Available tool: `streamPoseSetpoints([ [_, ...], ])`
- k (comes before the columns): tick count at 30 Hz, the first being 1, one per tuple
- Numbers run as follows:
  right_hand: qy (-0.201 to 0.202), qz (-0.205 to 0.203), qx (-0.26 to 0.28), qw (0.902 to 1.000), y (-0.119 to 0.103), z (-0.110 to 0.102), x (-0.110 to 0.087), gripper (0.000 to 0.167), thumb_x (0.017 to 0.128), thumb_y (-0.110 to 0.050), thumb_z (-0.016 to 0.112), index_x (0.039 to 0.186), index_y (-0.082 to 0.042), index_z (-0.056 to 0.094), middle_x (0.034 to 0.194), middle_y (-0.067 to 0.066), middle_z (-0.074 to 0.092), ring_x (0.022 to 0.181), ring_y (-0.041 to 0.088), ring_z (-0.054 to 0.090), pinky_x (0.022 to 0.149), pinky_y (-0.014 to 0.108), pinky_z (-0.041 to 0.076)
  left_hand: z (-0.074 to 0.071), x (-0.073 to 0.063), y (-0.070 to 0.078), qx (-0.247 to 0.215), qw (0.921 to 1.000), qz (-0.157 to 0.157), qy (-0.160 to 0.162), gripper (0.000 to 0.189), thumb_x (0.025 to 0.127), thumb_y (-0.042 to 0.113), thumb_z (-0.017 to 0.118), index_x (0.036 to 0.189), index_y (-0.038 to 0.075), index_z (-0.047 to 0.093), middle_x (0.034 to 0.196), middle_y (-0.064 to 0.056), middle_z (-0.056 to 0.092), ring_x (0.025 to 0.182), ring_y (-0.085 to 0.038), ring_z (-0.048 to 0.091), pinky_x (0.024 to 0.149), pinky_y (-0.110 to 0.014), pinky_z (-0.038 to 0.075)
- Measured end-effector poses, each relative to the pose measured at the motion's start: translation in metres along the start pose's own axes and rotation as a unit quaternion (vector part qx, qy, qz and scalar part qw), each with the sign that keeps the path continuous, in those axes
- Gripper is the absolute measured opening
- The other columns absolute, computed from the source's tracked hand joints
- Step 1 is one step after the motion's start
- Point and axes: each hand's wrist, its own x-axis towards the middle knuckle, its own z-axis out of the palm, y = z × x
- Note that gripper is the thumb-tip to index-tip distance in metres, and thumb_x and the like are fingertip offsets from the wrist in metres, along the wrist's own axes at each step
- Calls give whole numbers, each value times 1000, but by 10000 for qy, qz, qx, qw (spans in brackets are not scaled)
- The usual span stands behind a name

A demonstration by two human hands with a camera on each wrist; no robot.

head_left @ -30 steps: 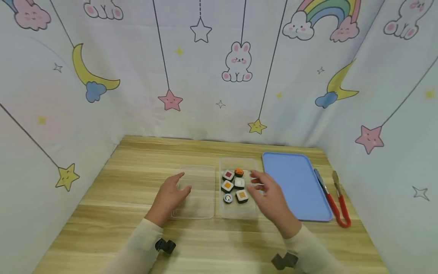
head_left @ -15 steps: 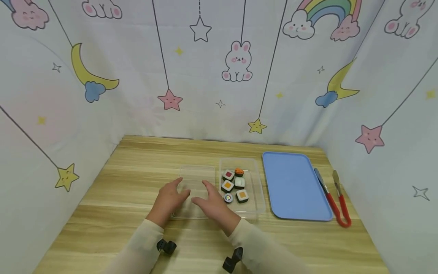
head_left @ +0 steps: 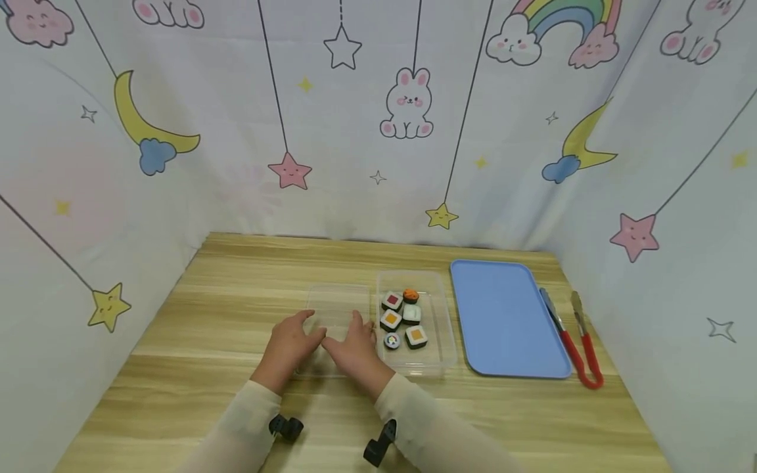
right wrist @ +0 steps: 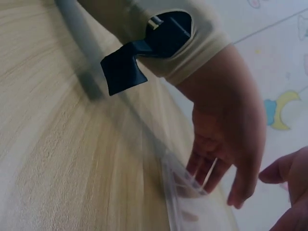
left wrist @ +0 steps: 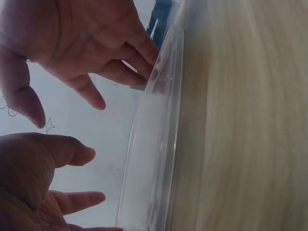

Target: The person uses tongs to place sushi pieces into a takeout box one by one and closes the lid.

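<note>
In the head view a shallow clear plastic lid lies flat on the table. My left hand is at its left side, fingers spread and thumb apart from them. At its right edge, beside the food box, is my right hand, fingers extended downward. The left wrist view has several right-hand fingers touching the lid's edge. Left fingertips reach the lid's rim in the right wrist view. To the right stands a clear plastic box holding several sushi pieces.
A blue tray lies right of the box. Past it are metal tongs with red handles. Printed curtains close off the table's back and sides. Bare wooden tabletop shows around the lid.
My right hand has moved left from the sushi box's right side to the lid's right edge. My left hand has stayed nearly in place. The lid and box show no clear movement.
</note>
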Motion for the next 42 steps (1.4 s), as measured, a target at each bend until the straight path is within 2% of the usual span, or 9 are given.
streamPoseSetpoints([
  [5,83,78,96,9999,0,1,3,97,92,-44,70,165,-6,18,165,37,14,152,53,13,113,69,29,1,-1,-1,-56,10000,29,56,61,98,31,65,148,-1,54,144,-28,57,132,-48,53,104,-61,45],
  [14,150,46,265,9995,-1,-2,4,94,92,-36,70,164,-4,20,164,33,23,151,52,20,112,66,32,-5,-6,-2,-272,9995,-131,24,62,100,33,63,152,1,49,150,-28,51,137,-48,48,107,-63,41],
  [19,152,-144,430,9989,-3,-7,5,91,91,-34,70,162,-1,24,161,29,33,147,52,28,112,63,34,-11,-8,-2,-365,9991,-139,166,63,101,34,63,154,3,47,151,-29,50,137,-48,49,106,-63,43],
  [25,-82,-248,971,9949,-10,-17,1,89,94,-34,70,164,-3,23,164,24,31,150,43,32,114,60,34,-20,-12,2,-603,9973,-159,378,64,101,34,63,155,5,46,150,-32,49,133,-49,51,102,-64,45],
  [32,-297,-345,1668,9849,-23,-36,-8,87,95,-32,70,166,-13,22,169,18,24,153,40,26,115,63,32,-33,-14,8,-924,9922,-54,839,64,100,32,61,157,8,44,153,-26,48,130,-46,54,95,-60,50],
  [37,-301,-701,1924,9783,-29,-52,-13,83,98,-29,67,166,-15,22,170,14,21,155,40,21,118,62,28,-39,-16,17,-1081,9872,80,1166,63,99,31,62,156,9,46,152,-21,49,125,-43,55,91,-57,51],
  [42,-228,-1069,1994,9738,-31,-68,-16,77,101,-25,64,166,-16,23,169,11,25,152,42,26,117,60,32,-41,-19,28,-1406,9803,358,1338,62,99,27,64,157,14,46,153,-17,48,126,-40,53,95,-55,50],
])
